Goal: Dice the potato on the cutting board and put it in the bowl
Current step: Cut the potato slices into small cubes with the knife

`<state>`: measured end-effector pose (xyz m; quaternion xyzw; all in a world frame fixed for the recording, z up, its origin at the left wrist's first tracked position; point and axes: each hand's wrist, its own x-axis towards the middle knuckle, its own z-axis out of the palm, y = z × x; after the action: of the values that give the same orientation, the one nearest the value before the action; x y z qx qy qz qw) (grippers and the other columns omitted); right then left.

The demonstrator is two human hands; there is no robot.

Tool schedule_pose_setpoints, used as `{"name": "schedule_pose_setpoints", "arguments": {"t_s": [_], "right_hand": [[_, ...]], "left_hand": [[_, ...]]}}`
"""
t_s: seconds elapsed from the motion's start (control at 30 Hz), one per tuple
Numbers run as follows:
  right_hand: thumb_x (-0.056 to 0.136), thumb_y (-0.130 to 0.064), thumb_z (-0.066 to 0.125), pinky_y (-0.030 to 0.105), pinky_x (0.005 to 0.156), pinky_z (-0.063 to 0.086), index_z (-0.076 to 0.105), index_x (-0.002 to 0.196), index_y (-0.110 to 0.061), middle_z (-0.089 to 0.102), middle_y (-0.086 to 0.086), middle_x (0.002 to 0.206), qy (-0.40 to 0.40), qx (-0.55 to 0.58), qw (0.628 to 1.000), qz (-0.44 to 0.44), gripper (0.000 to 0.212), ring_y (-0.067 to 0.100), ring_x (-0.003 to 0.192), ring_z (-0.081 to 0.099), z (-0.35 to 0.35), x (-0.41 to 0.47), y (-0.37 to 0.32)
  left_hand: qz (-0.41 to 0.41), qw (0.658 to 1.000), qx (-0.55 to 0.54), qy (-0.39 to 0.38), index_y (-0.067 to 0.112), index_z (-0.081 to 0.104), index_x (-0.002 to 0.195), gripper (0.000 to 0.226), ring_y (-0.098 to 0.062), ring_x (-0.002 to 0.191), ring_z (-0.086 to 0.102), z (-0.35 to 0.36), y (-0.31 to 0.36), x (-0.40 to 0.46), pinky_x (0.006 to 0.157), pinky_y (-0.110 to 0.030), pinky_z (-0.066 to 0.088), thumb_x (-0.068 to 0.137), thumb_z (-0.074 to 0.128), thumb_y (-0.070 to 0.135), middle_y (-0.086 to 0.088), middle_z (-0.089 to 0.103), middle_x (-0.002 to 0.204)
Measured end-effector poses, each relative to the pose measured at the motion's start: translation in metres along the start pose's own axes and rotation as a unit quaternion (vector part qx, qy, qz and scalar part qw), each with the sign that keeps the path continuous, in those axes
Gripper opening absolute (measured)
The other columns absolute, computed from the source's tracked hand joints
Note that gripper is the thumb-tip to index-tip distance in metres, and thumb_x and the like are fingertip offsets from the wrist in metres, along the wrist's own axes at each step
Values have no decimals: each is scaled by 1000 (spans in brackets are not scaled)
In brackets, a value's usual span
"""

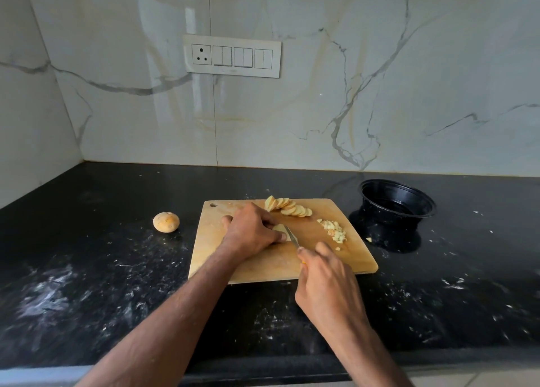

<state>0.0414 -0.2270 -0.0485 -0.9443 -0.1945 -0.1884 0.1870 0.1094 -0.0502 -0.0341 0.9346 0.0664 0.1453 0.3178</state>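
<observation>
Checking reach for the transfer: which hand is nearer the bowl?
Right. The right hand holds the knife at the board's near edge, nearer the bowl; the left hand is farther left.

Soft dim daylight, glossy wall (pixel 321 94) reflections, wide-angle bending at edges

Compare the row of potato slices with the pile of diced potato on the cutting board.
The potato slices are round discs overlapping in a row at the board's far edge; the diced potato is small chunks scattered loosely near the right edge. The slices are larger than the dice. Both are pale yellow and lie on the cutting board.
</observation>
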Motion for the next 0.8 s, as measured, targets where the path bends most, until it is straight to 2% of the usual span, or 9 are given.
{"name": "schedule_pose_setpoints", "arguments": {"t_s": [0.17, 0.33, 0.43, 0.53, 0.63, 0.8], "right_hand": [[99, -20, 56, 25, 75, 58, 65, 131, -20, 55, -10, 104, 19, 8, 999, 33, 33, 9, 80, 66, -4, -2, -1], [98, -19, 58, 23, 77, 58, 68, 128, -19, 58, -9, 104, 40, 23, 998, 53, 31, 9, 81, 67, -6, -2, 2], [97, -18, 60, 23, 75, 57, 69, 126, -17, 59, -8, 102, 54, 34, 996, 61, 31, 10, 80, 65, -6, 0, 0], [96, -17, 60, 26, 80, 56, 69, 125, -16, 60, -7, 103, 57, 45, 996, 46, 30, 12, 84, 65, -5, 9, -5], [97, -18, 59, 27, 86, 55, 69, 125, -18, 61, -6, 109, 56, 57, 996, 33, 29, 12, 91, 64, -4, 19, -12], [98, -19, 57, 32, 86, 55, 68, 125, -19, 59, -6, 106, 48, 66, 996, 43, 29, 14, 90, 64, 2, 24, -16]], "left_hand": [[15, 1000, -9, -7, 22, 66, 63, 31, -5, 75, 51, -1, -3, -1, 99, -51, 34, 77, 84, 43, 13, 58, 64], [22, 1000, -12, -13, 22, 60, 57, 37, -7, 74, 50, -1, -5, -1, 97, -50, 34, 78, 84, 43, 12, 55, 62], [15, 1000, -22, 15, 17, 74, 74, 31, -8, 77, 55, 0, -5, -2, 88, -43, 32, 73, 87, 46, 6, 66, 71], [16, 999, -22, 28, 15, 77, 84, 36, -10, 82, 58, 0, -4, -2, 83, -41, 31, 71, 88, 48, 4, 72, 80], [23, 999, -18, 18, 16, 75, 78, 33, -8, 78, 56, 0, -5, -2, 81, -40, 30, 72, 87, 46, 6, 69, 74], [27, 999, -15, 8, 19, 65, 62, 34, -6, 71, 51, -1, -5, -1, 77, -39, 29, 72, 86, 44, 12, 57, 62]]}}
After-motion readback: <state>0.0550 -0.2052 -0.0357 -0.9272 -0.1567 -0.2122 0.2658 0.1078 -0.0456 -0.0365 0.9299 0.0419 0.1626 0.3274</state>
